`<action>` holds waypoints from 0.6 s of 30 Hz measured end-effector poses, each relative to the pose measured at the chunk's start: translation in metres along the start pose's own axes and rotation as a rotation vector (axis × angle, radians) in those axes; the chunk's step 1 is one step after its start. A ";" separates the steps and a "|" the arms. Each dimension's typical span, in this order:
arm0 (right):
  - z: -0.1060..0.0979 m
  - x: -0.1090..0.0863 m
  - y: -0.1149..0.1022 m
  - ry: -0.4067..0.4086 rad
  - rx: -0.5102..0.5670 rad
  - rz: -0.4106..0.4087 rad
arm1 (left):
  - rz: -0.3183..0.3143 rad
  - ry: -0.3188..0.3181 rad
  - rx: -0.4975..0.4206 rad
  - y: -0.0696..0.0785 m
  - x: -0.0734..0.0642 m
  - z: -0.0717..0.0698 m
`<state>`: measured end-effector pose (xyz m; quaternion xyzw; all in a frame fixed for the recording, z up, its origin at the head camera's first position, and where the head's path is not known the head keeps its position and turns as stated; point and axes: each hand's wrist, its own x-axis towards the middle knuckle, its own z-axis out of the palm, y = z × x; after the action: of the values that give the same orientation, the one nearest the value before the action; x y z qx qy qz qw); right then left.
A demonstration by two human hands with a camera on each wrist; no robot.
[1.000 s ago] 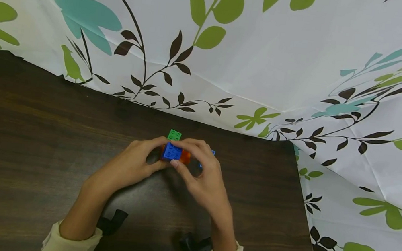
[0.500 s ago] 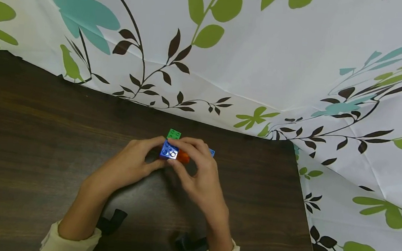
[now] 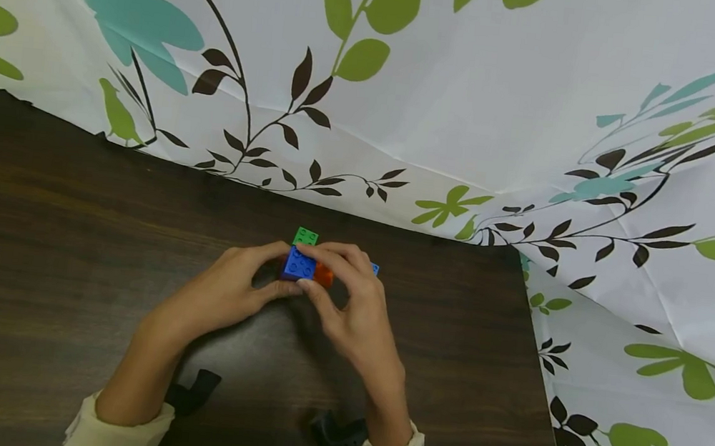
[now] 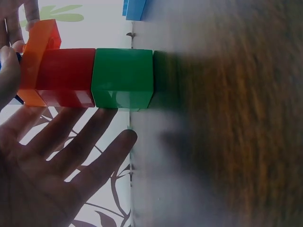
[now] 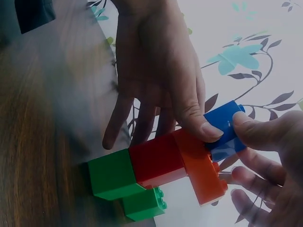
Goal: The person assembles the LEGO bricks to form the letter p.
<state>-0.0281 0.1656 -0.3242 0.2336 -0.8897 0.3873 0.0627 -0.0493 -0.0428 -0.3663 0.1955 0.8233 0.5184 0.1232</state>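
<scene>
Blue block [image 3: 300, 263] shifted slightly leftward | right hand [image 3: 357, 298] — pinching it | left hand [image 3: 232, 281] — gripping the orange, red and green stack [image 5: 157, 162], green end [image 4: 123, 75] nearest the dark table [image 3: 63, 259]

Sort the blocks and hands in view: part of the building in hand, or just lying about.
In the job: blue block at the top; orange block; red block; base green block; left hand; right hand.

Lying about, apparently: second green block (touching the base or not, unclear); light blue block.
</scene>
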 end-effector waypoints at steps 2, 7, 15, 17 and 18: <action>0.000 0.000 0.001 0.005 -0.006 0.000 | -0.004 -0.002 0.002 0.000 0.000 -0.001; 0.001 0.000 0.001 0.016 -0.020 -0.020 | -0.011 0.002 0.006 0.000 0.000 -0.001; 0.002 0.001 0.002 0.007 -0.026 -0.038 | -0.002 0.007 -0.008 -0.002 0.000 -0.002; 0.002 0.001 0.002 0.004 -0.032 -0.029 | -0.002 0.005 -0.012 -0.002 0.000 -0.002; 0.002 0.001 0.002 0.003 -0.036 -0.026 | -0.003 0.002 -0.015 -0.002 0.000 -0.002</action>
<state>-0.0298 0.1655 -0.3266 0.2432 -0.8934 0.3706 0.0732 -0.0500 -0.0448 -0.3669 0.1926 0.8200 0.5244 0.1247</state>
